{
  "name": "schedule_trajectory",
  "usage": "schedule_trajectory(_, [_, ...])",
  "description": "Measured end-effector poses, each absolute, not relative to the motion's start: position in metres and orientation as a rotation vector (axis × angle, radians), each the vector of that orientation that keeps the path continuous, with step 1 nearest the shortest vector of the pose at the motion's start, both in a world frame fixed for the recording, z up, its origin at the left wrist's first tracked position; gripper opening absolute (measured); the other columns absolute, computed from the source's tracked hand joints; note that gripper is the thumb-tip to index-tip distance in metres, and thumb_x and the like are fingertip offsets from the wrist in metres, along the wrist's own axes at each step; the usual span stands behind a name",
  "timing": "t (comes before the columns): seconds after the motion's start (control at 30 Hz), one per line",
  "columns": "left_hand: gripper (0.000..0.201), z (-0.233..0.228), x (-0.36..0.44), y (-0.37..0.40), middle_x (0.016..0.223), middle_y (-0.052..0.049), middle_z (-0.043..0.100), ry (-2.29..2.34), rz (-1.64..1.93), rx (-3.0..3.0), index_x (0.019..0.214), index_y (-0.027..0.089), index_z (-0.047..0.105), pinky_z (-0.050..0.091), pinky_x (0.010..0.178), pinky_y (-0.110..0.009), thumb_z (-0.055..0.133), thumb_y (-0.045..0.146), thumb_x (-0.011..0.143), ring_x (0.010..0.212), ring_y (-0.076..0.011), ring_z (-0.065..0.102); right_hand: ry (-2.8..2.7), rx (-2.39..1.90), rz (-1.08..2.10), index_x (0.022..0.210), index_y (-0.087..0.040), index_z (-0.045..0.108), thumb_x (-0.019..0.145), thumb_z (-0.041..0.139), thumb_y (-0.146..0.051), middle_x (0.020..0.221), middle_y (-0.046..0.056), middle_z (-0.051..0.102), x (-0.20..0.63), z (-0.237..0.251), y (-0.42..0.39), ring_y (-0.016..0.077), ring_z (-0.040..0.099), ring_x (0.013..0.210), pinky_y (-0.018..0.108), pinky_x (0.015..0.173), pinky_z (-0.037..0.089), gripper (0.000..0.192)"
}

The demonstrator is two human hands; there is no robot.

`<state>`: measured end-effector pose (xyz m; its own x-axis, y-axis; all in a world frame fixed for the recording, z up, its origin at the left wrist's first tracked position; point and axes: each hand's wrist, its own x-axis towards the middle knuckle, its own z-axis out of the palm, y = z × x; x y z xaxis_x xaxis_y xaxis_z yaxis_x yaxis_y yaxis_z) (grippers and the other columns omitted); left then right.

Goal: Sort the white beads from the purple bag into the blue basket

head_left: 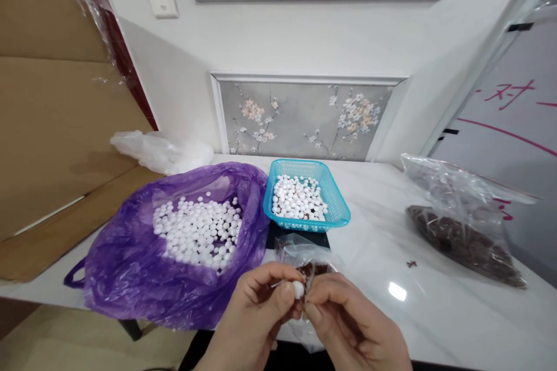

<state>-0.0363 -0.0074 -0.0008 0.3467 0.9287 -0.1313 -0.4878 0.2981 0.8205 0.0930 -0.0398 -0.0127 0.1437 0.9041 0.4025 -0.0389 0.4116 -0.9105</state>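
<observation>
Between the thumb and fingers of my left hand (256, 310) is a small white ball (298, 290). My right hand (357, 322) is pinched closed just to the right of the ball; whatever its fingertips hold is too small to make out. Directly behind my hands lies an open clear plastic bag (289, 249) with reddish-brown bits (314, 269) in it, partly covered by my fingers. To the left, a purple plastic bag (117, 269) lies open around many loose white balls (195, 232). A blue basket (342, 208) behind the clear bag holds more white balls (298, 197).
A clear bag of dark brown material (461, 240) rests at the table's right. A few brown pieces (411, 264) lie on the white table (369, 278). Cardboard (52, 110) stands at the left, near a crumpled white bag (165, 151). A panelled wall (304, 40) borders the back.
</observation>
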Motion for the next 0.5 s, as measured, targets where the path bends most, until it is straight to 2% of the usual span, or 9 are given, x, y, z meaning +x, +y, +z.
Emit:
schedule_trajectory(0.27, [0.009,0.0053,-0.0387,-0.0106,0.066,0.001,0.063,0.721,1.137,0.933,0.071,0.022,0.076,0.044,0.065,-0.02,0.081,0.029,0.072,0.066,-0.0105,0.055,-1.189,-0.941,0.863,0.076,-0.026,0.065,0.086,0.064,-0.027,0.076,-0.001,0.06,0.0904,-0.0107,-0.0418,0.0145,0.058,0.068,0.02,0.06,0.048,0.01])
schedule_trajectory(0.5, [0.005,0.0035,-0.043,-0.0096,0.077,0.001,0.067,0.715,1.197,1.063,0.072,0.024,0.077,0.045,0.071,-0.021,0.078,0.019,0.075,0.073,-0.0112,0.06,-1.184,-0.978,0.85,0.074,-0.026,0.066,0.085,0.065,-0.029,0.076,0.0,0.061,0.0874,-0.0121,-0.0418,0.0145,0.057,0.068,0.019,0.057,0.045,0.011])
